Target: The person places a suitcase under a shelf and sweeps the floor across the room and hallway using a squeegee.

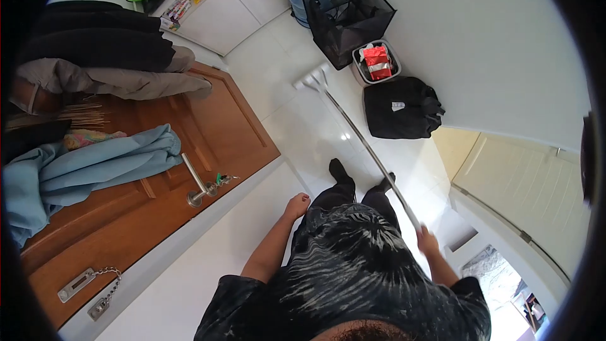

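Observation:
My right hand (427,240) is wrapped round the upper end of a long metal pole. The pole belongs to a broom or mop (360,134), which slants up and left to a pale, flat head (312,78) resting on the white tiled floor. My left hand (297,206) hangs beside my left thigh, away from the pole, with its fingers curled in; nothing shows in it.
On the left a brown wooden door (208,107) bears hanging clothes. Along the right wall are a black mesh basket (344,22), a bin (394,74) with a red packet, and a black bag (401,110). White cabinets (218,12) stand at the top.

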The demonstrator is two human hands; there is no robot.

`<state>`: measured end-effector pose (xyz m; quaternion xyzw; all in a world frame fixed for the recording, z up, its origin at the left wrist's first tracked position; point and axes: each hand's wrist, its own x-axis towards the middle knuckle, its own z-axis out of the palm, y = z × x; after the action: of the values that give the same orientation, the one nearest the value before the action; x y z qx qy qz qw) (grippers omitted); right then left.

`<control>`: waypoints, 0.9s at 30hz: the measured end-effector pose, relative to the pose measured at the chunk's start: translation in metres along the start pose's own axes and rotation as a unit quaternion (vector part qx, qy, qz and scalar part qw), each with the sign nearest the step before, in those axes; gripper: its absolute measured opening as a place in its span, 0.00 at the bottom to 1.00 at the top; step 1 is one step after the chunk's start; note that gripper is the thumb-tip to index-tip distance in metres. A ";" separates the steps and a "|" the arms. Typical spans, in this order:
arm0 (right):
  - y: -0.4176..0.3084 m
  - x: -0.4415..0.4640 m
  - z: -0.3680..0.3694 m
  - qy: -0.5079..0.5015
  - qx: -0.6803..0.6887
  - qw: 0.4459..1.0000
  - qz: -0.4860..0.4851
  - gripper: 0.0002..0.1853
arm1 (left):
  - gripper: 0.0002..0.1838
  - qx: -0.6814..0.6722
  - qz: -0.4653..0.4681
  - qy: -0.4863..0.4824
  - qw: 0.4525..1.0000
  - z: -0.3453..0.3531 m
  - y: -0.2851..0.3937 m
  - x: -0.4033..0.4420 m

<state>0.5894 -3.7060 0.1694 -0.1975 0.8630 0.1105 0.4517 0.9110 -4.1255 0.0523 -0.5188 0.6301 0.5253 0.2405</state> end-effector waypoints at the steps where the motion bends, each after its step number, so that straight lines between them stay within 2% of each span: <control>1: 0.035 -0.038 0.008 -0.006 -0.001 1.000 0.025 0.26 | 0.21 -0.006 0.001 0.002 1.000 0.001 0.005 0.003; 3: 0.076 -0.094 0.011 -0.014 -0.023 0.999 0.040 0.24 | 0.21 -0.017 0.018 0.015 1.000 0.002 0.013 0.002; 6: 0.047 -0.106 -0.011 -0.037 -0.014 0.998 0.057 0.23 | 0.22 -0.076 0.002 0.011 0.997 -0.002 0.026 -0.003; 8: 0.028 -0.082 -0.017 -0.034 0.009 0.999 0.040 0.23 | 0.21 -0.075 0.012 0.009 0.997 -0.001 0.017 0.000; 10: 0.016 -0.031 -0.001 0.016 0.005 1.000 0.001 0.25 | 0.21 -0.080 0.020 0.010 0.997 0.000 0.012 0.002; 14: -0.071 0.030 -0.048 0.014 0.062 0.996 -0.062 0.23 | 0.20 -0.011 -0.007 0.016 1.000 -0.003 -0.010 0.001; 17: -0.057 0.025 -0.044 0.008 0.073 0.996 -0.052 0.25 | 0.20 0.016 -0.013 0.020 1.000 -0.010 -0.020 0.002; 22: 0.023 -0.052 -0.012 -0.077 0.026 0.996 0.041 0.27 | 0.20 -0.014 -0.011 0.031 0.999 -0.008 -0.021 0.006; 27: -0.014 -0.033 -0.021 -0.056 0.027 0.998 0.021 0.28 | 0.20 -0.018 -0.003 0.015 1.000 0.004 -0.011 0.006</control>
<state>0.5970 -3.7183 0.2088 -0.1604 0.8432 0.1080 0.5016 0.9180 -4.1236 0.0418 -0.5324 0.6227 0.5282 0.2232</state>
